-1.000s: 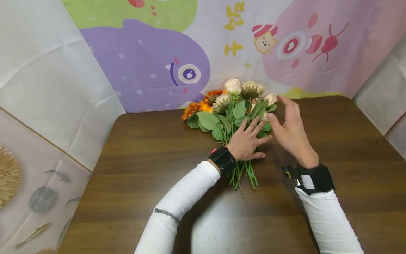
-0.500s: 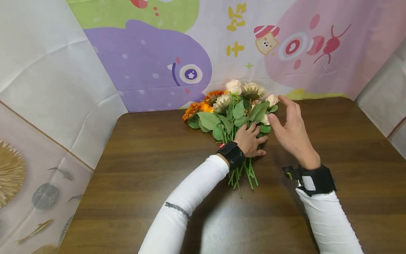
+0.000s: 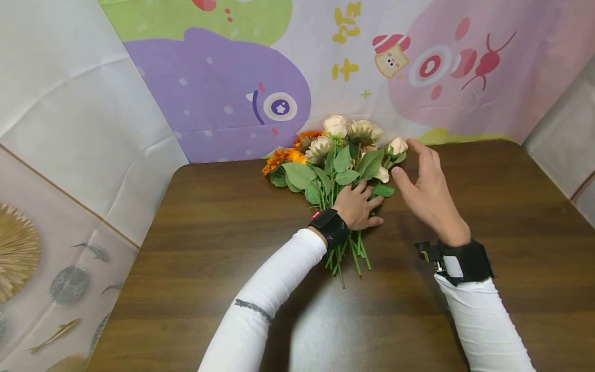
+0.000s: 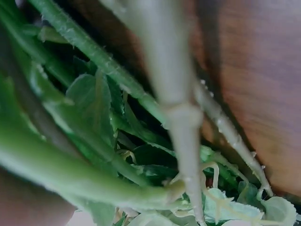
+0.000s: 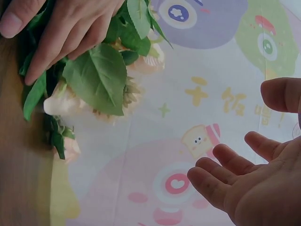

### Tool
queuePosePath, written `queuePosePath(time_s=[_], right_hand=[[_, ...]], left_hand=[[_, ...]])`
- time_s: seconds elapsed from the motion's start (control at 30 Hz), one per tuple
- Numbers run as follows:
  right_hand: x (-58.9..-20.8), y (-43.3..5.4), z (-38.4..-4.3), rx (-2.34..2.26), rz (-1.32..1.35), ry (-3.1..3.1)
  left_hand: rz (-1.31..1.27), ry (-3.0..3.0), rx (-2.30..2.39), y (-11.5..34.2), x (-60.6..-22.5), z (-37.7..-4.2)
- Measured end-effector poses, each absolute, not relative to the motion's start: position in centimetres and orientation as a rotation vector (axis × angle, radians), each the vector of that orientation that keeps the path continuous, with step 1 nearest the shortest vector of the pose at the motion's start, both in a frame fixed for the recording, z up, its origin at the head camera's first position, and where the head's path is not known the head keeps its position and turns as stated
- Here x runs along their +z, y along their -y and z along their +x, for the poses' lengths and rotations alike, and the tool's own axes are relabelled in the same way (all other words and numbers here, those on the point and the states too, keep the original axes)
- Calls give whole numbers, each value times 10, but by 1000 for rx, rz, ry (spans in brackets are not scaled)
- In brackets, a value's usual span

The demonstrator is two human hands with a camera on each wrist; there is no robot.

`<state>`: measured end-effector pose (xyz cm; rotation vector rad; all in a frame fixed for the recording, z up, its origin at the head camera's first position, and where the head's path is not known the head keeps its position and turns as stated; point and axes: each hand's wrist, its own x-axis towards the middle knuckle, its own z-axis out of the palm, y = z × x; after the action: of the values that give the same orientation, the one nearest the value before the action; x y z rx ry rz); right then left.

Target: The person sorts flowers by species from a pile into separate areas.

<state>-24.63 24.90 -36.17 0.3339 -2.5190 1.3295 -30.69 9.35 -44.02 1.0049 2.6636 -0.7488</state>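
Note:
A bunch of flowers (image 3: 341, 165) lies at the back middle of the table, cream and orange blooms away from me. Its green stems (image 3: 355, 253) point toward me. My left hand (image 3: 357, 207) rests on the stems below the leaves, fingers spread apart. Close up in the left wrist view, several thorny stems (image 4: 178, 108) cross over leaves. To the right, my right hand (image 3: 429, 194) is raised with fingers apart and holds nothing. It is beside a pale pink rosebud (image 3: 397, 146); whether a fingertip touches it I cannot tell. The right wrist view shows the spread fingers (image 5: 230, 165).
The brown wooden table (image 3: 223, 248) reaches back to a printed cloth (image 3: 218, 93) with cartoon figures. The blooms lie close against that cloth. White sheeting (image 3: 93, 93) hangs on the left, and more covers the right side.
My left hand went from wide-spread fingers to a lower, more gathered rest on the stems. Hand and most of the bunch have since slid slightly left. My right hand has barely moved.

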Motion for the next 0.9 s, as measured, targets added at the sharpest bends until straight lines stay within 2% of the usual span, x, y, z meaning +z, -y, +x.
queuePosePath(time_s=[0.9], right_hand=[[-351,-293,-231,1287,234,2497]], left_hand=[[949,-2666,-484,-95,-436,-303]])
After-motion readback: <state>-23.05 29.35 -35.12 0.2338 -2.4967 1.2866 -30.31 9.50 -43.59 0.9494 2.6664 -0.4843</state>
